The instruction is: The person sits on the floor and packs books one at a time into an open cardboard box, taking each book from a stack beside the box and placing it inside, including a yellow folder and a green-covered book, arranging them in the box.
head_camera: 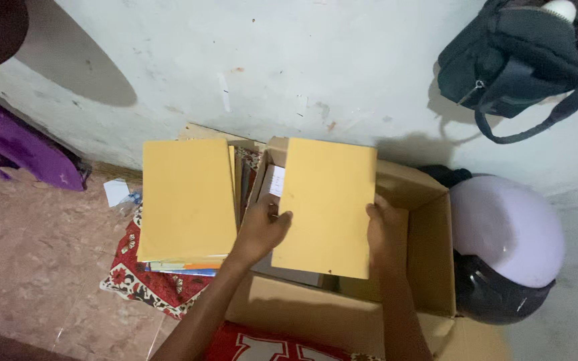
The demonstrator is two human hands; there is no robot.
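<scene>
1. The envelope is a plain yellow-brown rectangle, held flat and face-up above the open box.
2. The left hand grips the envelope's left edge: the fingers curl closed over the edge, the thumb side toward the camera.
3. The right hand holds the right edge near the lower corner; the fingers wrap the edge, the palm facing inward. Both hands are closed on the same envelope.
4. The envelope covers most of the box opening. Under its left edge a white sheet shows inside the box.
5. The box is brown cardboard with its flaps open. Its near flap lies toward the person; its right wall stands upright.
6. Just left of the box lies a stack of like envelopes, the top one face-up. Coloured edges show at the bottom of the stack.
7. The stack rests on a red patterned cloth on the tiled floor.
8. A white and dark helmet sits touching the box's right side.
9. A dark bag hangs on the white wall, upper right.
10. A purple item lies at the left edge, against the wall.
</scene>
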